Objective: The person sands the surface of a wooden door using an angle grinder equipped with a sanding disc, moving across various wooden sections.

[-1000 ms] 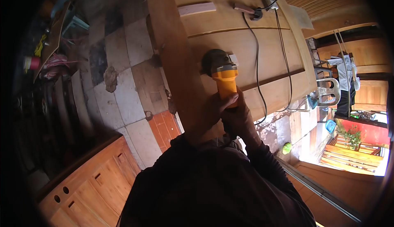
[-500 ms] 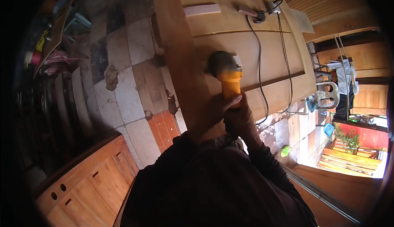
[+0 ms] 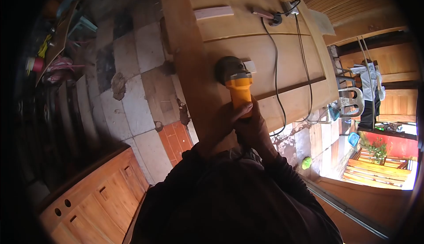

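Observation:
A yellow and black power tool (image 3: pixel 240 87) with a round dark head lies against the wooden door panel (image 3: pixel 265 50), near its left edge. My left hand (image 3: pixel 227 120) is wrapped round the tool's body from the left, its fingers partly in shadow. Behind it, my right hand (image 3: pixel 255 129) grips the dark rear part of the handle. A small pale block (image 3: pixel 250 66) rests on the panel just right of the tool's head. Farther up the panel lies a pale wooden strip (image 3: pixel 214 13).
Black cords (image 3: pixel 277 67) run over the panel's right part from a power outlet (image 3: pixel 291 9). Another carved wooden door (image 3: pixel 99 195) is at the lower left. A plastic chair (image 3: pixel 352 103) stands at the right. Patchwork tiles (image 3: pixel 137 107) cover the floor at the left.
The tool and both hands have shifted slightly left in view since half a second ago, along with the panel. Both hands keep their hold on the tool.

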The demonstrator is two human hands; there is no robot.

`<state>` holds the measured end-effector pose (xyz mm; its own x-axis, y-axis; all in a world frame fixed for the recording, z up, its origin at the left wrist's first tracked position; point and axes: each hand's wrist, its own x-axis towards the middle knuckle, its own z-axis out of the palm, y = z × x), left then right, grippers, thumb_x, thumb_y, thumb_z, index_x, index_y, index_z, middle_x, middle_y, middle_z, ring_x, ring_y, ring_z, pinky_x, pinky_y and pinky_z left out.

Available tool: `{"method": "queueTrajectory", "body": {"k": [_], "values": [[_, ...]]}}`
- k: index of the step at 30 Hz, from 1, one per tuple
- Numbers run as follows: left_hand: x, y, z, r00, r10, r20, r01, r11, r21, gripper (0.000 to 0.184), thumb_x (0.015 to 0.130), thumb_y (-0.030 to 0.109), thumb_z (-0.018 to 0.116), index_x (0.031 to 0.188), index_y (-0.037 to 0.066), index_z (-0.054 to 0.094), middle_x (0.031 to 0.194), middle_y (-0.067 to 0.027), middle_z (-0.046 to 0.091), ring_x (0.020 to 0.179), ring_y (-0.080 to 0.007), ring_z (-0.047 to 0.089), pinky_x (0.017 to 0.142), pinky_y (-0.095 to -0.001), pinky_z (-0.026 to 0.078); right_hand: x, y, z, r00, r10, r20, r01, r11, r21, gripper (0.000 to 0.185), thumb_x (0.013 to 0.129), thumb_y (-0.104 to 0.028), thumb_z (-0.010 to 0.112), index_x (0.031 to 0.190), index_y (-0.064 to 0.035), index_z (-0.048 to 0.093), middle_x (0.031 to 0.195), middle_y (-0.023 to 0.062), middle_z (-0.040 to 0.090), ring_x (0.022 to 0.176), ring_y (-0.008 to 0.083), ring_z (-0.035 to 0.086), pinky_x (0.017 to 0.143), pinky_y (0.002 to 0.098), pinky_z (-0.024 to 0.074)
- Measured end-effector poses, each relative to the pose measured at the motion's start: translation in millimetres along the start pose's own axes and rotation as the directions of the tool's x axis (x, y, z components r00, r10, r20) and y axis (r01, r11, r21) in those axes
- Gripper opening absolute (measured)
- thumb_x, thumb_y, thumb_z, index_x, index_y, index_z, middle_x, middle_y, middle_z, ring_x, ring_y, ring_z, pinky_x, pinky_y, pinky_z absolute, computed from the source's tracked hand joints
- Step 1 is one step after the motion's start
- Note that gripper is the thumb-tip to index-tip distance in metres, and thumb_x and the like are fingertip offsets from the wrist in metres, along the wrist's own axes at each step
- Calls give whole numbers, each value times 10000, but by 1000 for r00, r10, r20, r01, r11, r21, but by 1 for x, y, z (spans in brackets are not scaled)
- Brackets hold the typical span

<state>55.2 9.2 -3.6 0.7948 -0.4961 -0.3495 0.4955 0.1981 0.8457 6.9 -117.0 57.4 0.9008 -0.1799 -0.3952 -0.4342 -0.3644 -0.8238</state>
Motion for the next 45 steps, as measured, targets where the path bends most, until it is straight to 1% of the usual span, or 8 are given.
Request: {"method": "queueTrajectory", "body": {"k": [6, 9, 13, 17, 23, 31, 40, 45], "values": [[-2, 0, 5, 999, 50, -13, -50, 998, -38, 575, 1019, 513, 676, 1221, -25, 676, 1009, -129, 742, 895, -175, 720, 808, -327, 560, 6, 24, 5, 956, -281, -86, 261, 947, -189, 865, 877, -204, 821, 1598, -127, 350, 1081, 198, 745, 979, 311, 776, 819, 442, 622], [5, 17, 18, 998, -4, 65, 10, 995, -98, 561, 1020, 517, 676, 1198, -15, 685, 982, -110, 734, 832, -154, 709, 750, -310, 555, 5, 5, -14, 999, 24, -35, -23, 999, 26, 881, 865, -233, 832, 1591, -140, 342, 1148, 247, 745, 1109, 415, 749, 909, 480, 598], [33, 3, 31, 991, -35, 126, 39, 999, -31, 532, 1021, 509, 681, 1159, -4, 704, 954, -91, 729, 786, -139, 695, 691, -297, 541, 5, -5, -38, 992, 125, -1, -125, 990, 72, 824, 886, -189, 822, 1569, -123, 367, 1018, 170, 751, 873, 258, 768, 725, 395, 604], [47, 2, 39, 970, -146, 195, 152, 988, -13, 456, 1046, 448, 654, 1218, 28, 688, 1052, -79, 727, 1000, -156, 699, 882, -317, 540, 14, 16, -49, 998, 41, -44, -36, 993, 114, 789, 882, -182, 832, 1534, -105, 395, 959, 135, 744, 780, 212, 748, 645, 363, 587], [30, -17, 31, 996, 72, -53, -70, 997, 34, 500, 1015, 464, 713, 1150, -16, 723, 1000, -95, 765, 971, -183, 743, 865, -335, 560, 5, -3, -35, 992, 105, 66, -111, 989, 93, 854, 875, -215, 832, 1589, -152, 368, 1021, 150, 749, 869, 211, 758, 715, 373, 605], [13, -3, 20, 996, 41, -76, -52, 989, -137, 489, 1035, 407, 699, 1225, -42, 678, 1080, -108, 749, 1012, -179, 727, 887, -332, 554, 14, 21, -18, 977, -214, 16, 214, 977, -18, 876, 890, -252, 787, 1615, -181, 300, 1065, 256, 742, 952, 416, 779, 767, 454, 611], [68, -3, 54, 993, -20, 116, 38, 987, -154, 414, 1041, 379, 701, 1188, -7, 713, 1051, -77, 751, 981, -125, 713, 865, -299, 551, 25, -2, -71, 995, 92, 35, -96, 983, 158, 781, 902, -172, 765, 1569, -162, 358, 894, 125, 737, 658, 219, 727, 556, 356, 585], [73, -3, 69, 991, -33, 132, 39, 998, -39, 452, 1036, 417, 693, 1146, -20, 736, 1033, -86, 769, 967, -138, 726, 856, -309, 558, 25, 17, -86, 997, 71, -28, -64, 980, 190, 745, 885, -172, 785, 1534, -113, 424, 945, 142, 736, 808, 227, 739, 681, 368, 604]]}}
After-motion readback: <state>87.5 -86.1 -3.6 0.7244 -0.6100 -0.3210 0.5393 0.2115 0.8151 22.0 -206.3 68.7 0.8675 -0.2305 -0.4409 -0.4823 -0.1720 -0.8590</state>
